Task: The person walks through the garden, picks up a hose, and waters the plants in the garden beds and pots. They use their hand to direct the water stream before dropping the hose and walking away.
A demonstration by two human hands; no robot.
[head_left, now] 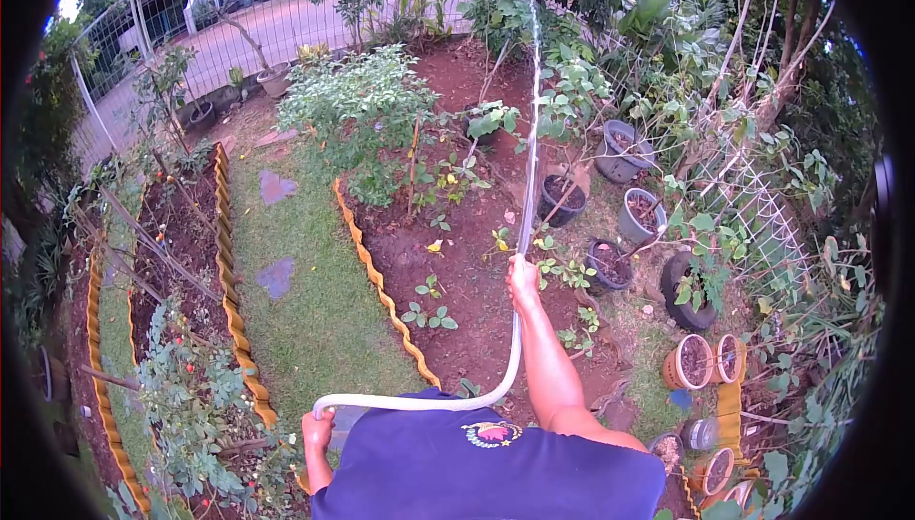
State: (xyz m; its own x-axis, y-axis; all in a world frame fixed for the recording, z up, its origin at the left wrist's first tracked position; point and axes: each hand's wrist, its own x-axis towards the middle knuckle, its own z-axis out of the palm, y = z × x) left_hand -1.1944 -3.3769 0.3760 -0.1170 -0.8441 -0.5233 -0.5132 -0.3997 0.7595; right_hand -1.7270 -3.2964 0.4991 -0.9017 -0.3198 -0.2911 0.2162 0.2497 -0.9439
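A pale garden hose [419, 404] curves across the front of my dark blue shirt. My right hand [522, 282], arm stretched forward, is closed around the hose near its outlet end. Water [536, 72] streams from there, away toward the shrubs at the back. Low at the left, my left hand [317, 428] is wrapped round another stretch of the hose at hip height. Below the right hand lies a reddish soil bed with small leafy seedlings [431, 318]. A bushy green plant [357, 105] grows at that bed's far left.
Wavy yellow edging [376, 277] borders the beds beside a grass path [286, 329]. At right stand several pots, among them a grey pot [641, 215], a tyre planter [684, 291] and an orange pot [688, 360]. Tomato plants [191, 396] grow at left; a wire fence [257, 5] runs behind.
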